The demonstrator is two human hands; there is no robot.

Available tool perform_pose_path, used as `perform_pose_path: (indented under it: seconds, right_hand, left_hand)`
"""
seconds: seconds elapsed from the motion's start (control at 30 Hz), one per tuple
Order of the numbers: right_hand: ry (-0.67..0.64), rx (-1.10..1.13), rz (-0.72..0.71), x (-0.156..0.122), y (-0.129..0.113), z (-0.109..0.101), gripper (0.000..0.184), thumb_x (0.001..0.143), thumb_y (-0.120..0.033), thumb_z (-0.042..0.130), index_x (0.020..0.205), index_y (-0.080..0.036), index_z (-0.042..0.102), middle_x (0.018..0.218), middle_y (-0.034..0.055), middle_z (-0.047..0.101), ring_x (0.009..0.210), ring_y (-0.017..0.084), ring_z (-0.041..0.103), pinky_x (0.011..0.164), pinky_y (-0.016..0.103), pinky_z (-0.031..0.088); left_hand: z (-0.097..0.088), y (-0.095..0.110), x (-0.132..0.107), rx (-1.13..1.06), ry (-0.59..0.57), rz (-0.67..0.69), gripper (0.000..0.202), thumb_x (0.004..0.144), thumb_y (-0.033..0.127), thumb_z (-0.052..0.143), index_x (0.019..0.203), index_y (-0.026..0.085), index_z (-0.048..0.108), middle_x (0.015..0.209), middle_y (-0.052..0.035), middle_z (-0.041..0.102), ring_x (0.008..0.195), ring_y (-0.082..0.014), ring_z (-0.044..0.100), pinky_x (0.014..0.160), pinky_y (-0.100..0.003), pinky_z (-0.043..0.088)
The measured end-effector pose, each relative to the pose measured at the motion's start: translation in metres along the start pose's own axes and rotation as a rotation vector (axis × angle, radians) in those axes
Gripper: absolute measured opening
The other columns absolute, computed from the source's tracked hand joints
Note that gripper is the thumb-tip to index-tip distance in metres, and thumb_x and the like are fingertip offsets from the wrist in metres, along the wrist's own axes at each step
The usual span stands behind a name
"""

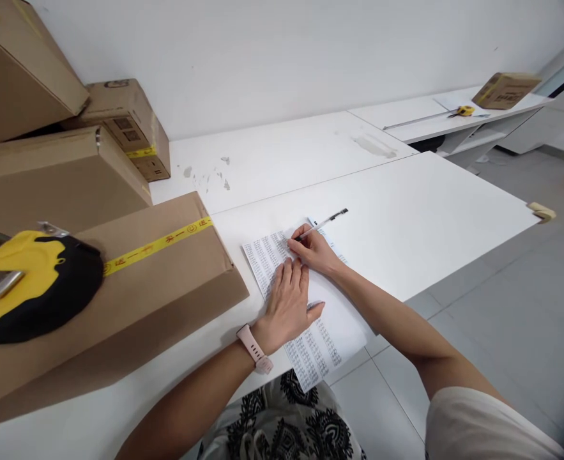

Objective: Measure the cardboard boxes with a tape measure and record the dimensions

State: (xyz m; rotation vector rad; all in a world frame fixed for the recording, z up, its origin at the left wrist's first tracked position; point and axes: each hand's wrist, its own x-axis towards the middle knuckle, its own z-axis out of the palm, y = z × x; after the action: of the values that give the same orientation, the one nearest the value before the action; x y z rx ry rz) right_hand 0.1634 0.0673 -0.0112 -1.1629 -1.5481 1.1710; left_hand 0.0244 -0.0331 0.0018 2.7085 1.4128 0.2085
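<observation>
Printed sheets of paper (327, 348) with columns of small figures lie on the white table, their lower part reaching past its near edge. My left hand (290, 300) rests flat on the sheets, thumb spread, with a pink watch band (251, 345) at the wrist. Just above it, my right hand (313, 250) is closed round a pen (332, 218). The pen is clear with a black cap end, tilted up to the right, and its tip is down at the printed figures. Whether the tip touches the paper I cannot tell.
A cardboard box (167, 275) with yellow tape lies close on the left, a yellow-black tape measure (32, 281) on it. More boxes (119, 121) are stacked behind. Farther right along the wall are another tape measure (465, 111) and a box (506, 91). The table's corner (533, 214) is at right.
</observation>
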Motion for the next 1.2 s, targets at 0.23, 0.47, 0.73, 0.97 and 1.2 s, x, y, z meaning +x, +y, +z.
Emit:
perform_pose_path:
  seconds: [0.23,0.47,0.73,0.97,1.2]
  right_hand:
    - [0.086,-0.179,-0.053,-0.005,-0.006,-0.002,0.019,0.085,-0.032,0.06,0.077,-0.024,0.045,0.055,-0.0076,0.041,0.051,0.012,0.039,0.052,0.029,0.031]
    - [0.03,-0.289,-0.061,-0.009,-0.021,0.0,0.016,0.082,-0.029,0.055,0.075,-0.025,0.042,0.055,-0.0072,0.042,0.051,0.012,0.04,0.052,0.029,0.031]
    - [0.049,-0.351,-0.062,-0.008,-0.017,0.001,0.016,0.082,-0.031,0.055,0.074,-0.024,0.043,0.054,-0.0062,0.045,0.052,0.013,0.042,0.053,0.028,0.032]
    - [0.036,-0.351,-0.059,-0.008,-0.018,0.001,0.017,0.083,-0.032,0.055,0.075,-0.024,0.043,0.054,-0.0067,0.044,0.051,0.012,0.041,0.053,0.028,0.032]
    - [0.042,-0.355,-0.064,-0.008,-0.02,0.001,0.017,0.081,-0.032,0.055,0.073,-0.024,0.043,0.054,-0.0062,0.044,0.052,0.013,0.04,0.053,0.029,0.032]
  left_hand:
    - [0.004,-0.001,-0.001,0.014,0.038,0.019,0.084,0.095,0.058,0.051,0.147,-0.007,0.039,0.153,-0.0311,0.042,0.143,-0.044,0.037,0.119,-0.055,0.029]
    - [0.003,0.0,0.0,-0.003,0.048,0.015,0.084,0.094,0.057,0.053,0.146,-0.007,0.039,0.151,-0.0307,0.045,0.142,-0.0434,0.039,0.119,-0.054,0.029]
    - [0.004,0.0,0.0,-0.001,0.05,0.022,0.087,0.094,0.058,0.052,0.147,-0.008,0.038,0.152,-0.0305,0.043,0.142,-0.0444,0.038,0.119,-0.054,0.028]
    - [0.004,-0.001,0.0,-0.013,0.047,0.024,0.086,0.094,0.058,0.053,0.147,-0.009,0.038,0.152,-0.0312,0.043,0.142,-0.0441,0.038,0.119,-0.054,0.028]
    - [0.004,0.0,0.0,-0.01,0.056,0.019,0.086,0.093,0.058,0.053,0.147,-0.008,0.038,0.151,-0.0303,0.044,0.142,-0.043,0.038,0.119,-0.054,0.029]
